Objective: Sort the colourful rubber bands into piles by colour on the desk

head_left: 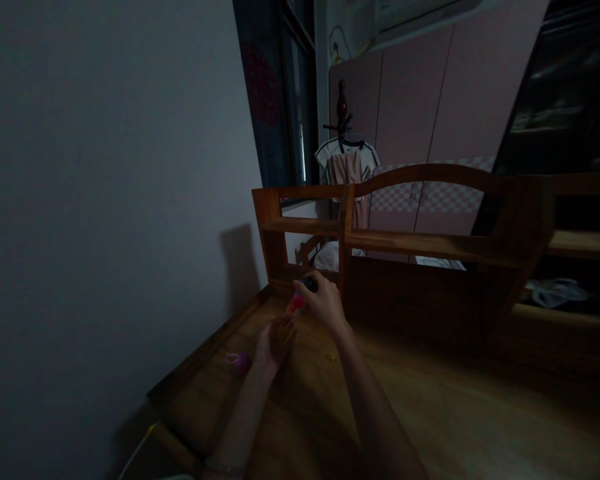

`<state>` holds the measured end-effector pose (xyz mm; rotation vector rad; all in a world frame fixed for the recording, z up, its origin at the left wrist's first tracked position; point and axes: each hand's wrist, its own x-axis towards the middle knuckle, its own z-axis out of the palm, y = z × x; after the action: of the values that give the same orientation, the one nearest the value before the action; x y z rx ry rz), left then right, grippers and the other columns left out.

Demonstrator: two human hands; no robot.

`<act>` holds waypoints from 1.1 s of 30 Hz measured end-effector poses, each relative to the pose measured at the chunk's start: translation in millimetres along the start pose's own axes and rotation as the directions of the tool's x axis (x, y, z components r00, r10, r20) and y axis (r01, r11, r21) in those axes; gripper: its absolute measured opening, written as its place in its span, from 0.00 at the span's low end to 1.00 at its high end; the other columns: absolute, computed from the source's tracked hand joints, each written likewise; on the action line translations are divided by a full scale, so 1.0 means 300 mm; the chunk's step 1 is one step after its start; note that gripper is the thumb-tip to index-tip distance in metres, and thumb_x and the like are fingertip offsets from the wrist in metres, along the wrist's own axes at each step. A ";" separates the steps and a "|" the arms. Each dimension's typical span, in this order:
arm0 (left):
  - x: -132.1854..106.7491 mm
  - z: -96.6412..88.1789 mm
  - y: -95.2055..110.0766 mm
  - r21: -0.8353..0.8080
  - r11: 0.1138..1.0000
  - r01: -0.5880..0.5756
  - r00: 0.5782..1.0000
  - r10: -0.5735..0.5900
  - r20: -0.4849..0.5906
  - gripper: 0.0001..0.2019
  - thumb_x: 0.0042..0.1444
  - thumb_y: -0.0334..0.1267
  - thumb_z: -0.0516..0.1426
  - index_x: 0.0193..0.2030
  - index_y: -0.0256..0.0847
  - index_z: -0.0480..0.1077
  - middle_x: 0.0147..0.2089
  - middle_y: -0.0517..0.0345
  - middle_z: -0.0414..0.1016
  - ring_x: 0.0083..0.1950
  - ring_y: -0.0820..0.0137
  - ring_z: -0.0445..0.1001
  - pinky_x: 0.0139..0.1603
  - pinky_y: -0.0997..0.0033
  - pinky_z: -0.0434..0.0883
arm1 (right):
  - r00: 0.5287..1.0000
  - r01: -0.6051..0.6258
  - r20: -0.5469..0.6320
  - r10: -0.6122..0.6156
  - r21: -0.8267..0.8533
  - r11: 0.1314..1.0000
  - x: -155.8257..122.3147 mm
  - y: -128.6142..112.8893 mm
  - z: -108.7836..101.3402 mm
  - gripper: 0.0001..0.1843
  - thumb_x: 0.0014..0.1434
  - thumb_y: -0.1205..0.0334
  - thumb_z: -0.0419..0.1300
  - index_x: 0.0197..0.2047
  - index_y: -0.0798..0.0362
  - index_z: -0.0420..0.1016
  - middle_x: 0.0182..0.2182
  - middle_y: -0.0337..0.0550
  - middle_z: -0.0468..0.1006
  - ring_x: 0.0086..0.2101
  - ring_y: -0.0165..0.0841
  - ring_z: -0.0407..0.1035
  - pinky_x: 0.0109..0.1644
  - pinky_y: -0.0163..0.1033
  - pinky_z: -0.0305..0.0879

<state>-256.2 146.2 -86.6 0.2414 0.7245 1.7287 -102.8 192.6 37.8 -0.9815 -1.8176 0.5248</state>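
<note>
The room is dim. My right hand (323,301) is closed around a small tube-like thing with a dark cap and a red and white body (299,301), held tilted over the wooden desk (430,407). Just below it my left hand (276,341) is curled, fingers together, close under the lower end of that thing; what it holds, if anything, I cannot make out. A small pink and purple object (239,361) lies on the desk to the left of my left hand. A tiny yellow bit (329,357) lies between my forearms.
A wooden shelf unit (420,240) stands along the back of the desk. A plain wall (105,200) runs along the left. Behind are a dark window (290,100), a coat stand with clothes (347,160) and pink wardrobe doors (430,120). Crumpled cloth (555,291) sits on a right shelf.
</note>
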 end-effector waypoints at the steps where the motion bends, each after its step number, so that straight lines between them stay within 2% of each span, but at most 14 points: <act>1: -0.004 0.002 0.003 -0.002 1.000 -0.015 1.000 0.015 0.000 0.10 0.61 0.34 0.51 0.41 0.38 0.73 0.36 0.53 0.78 0.37 0.66 0.78 0.44 0.63 0.75 | 1.000 -0.007 -0.008 0.007 0.003 1.000 0.000 0.000 0.002 0.17 0.59 0.43 0.58 0.41 0.47 0.75 0.35 0.43 0.81 0.38 0.39 0.75 0.40 0.39 0.65; 5: -0.030 0.024 0.010 0.016 0.998 -0.056 0.998 0.056 0.026 0.10 0.61 0.37 0.54 0.45 0.39 0.74 0.40 0.54 0.79 0.37 0.68 0.77 0.40 0.69 0.75 | 0.999 -0.033 -0.029 0.034 0.020 0.999 -0.005 -0.005 0.009 0.19 0.60 0.42 0.56 0.40 0.48 0.75 0.34 0.43 0.81 0.37 0.39 0.75 0.40 0.38 0.65; 10: -0.070 0.059 0.020 0.046 0.997 -0.066 0.992 0.061 0.108 0.16 0.59 0.47 0.58 0.49 0.41 0.74 0.46 0.55 0.78 0.44 0.67 0.77 0.39 0.72 0.75 | 1.000 -0.028 -0.006 0.028 0.071 0.997 -0.013 -0.011 0.038 0.22 0.61 0.40 0.54 0.40 0.50 0.77 0.33 0.46 0.81 0.38 0.38 0.76 0.41 0.37 0.65; 13: -0.079 0.067 0.024 0.034 0.995 -0.098 0.993 0.095 0.075 0.13 0.58 0.46 0.60 0.46 0.43 0.74 0.45 0.58 0.78 0.43 0.69 0.77 0.40 0.72 0.75 | 0.996 -0.024 0.086 0.015 0.106 0.994 -0.014 -0.006 0.058 0.24 0.61 0.39 0.54 0.37 0.52 0.78 0.31 0.46 0.81 0.35 0.37 0.76 0.38 0.35 0.65; 16: -0.080 0.067 0.021 0.065 0.990 -0.129 0.992 0.129 0.004 0.08 0.55 0.40 0.63 0.42 0.45 0.74 0.43 0.62 0.78 0.42 0.72 0.77 0.39 0.73 0.74 | 0.988 -0.028 0.151 0.011 0.111 0.993 -0.009 0.003 0.064 0.25 0.60 0.40 0.55 0.36 0.54 0.79 0.30 0.47 0.80 0.34 0.36 0.75 0.36 0.35 0.64; 19: -0.077 0.063 0.013 0.082 0.988 -0.130 0.991 0.128 0.029 0.10 0.53 0.34 0.64 0.43 0.46 0.74 0.46 0.61 0.78 0.46 0.71 0.76 0.39 0.73 0.73 | 0.986 -0.021 0.169 -0.004 0.146 0.989 -0.001 0.006 0.060 0.24 0.59 0.40 0.57 0.38 0.53 0.79 0.31 0.45 0.80 0.35 0.36 0.75 0.38 0.36 0.65; 22: -0.075 0.058 0.008 0.070 0.988 -0.137 0.989 0.132 0.065 0.08 0.52 0.34 0.63 0.40 0.43 0.75 0.46 0.57 0.78 0.49 0.67 0.75 0.42 0.70 0.72 | 0.987 -0.013 0.160 -0.028 0.250 0.968 0.006 0.006 0.064 0.22 0.58 0.41 0.59 0.41 0.50 0.78 0.34 0.42 0.80 0.37 0.35 0.74 0.40 0.36 0.67; 26: -0.079 0.062 0.009 0.065 0.988 -0.142 0.983 0.133 0.123 0.06 0.54 0.37 0.61 0.39 0.44 0.75 0.47 0.57 0.79 0.54 0.66 0.73 0.48 0.66 0.71 | 0.989 -0.023 0.143 -0.033 0.368 0.930 0.012 0.016 0.082 0.21 0.57 0.42 0.59 0.42 0.51 0.77 0.36 0.40 0.80 0.37 0.34 0.74 0.41 0.36 0.68; 30: -0.076 0.073 0.008 0.085 0.988 -0.129 0.984 0.117 0.134 0.05 0.57 0.38 0.59 0.39 0.43 0.75 0.48 0.56 0.78 0.58 0.64 0.70 0.50 0.64 0.71 | 0.996 -0.031 0.088 -0.002 0.380 0.924 0.016 0.024 0.090 0.21 0.56 0.43 0.60 0.42 0.51 0.77 0.35 0.42 0.80 0.38 0.35 0.74 0.42 0.37 0.68; 33: -0.059 0.074 0.003 0.088 0.989 -0.120 0.987 0.109 0.122 0.06 0.59 0.40 0.58 0.39 0.42 0.74 0.50 0.53 0.77 0.60 0.62 0.69 0.52 0.62 0.71 | 0.998 0.004 0.050 -0.024 0.369 0.930 0.014 0.018 0.083 0.21 0.57 0.42 0.59 0.42 0.51 0.77 0.36 0.42 0.80 0.38 0.35 0.73 0.44 0.38 0.67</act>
<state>-240.2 137.0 -64.9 0.4544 0.7196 1.7747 -123.8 200.9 25.2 -0.7006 -1.6890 0.8557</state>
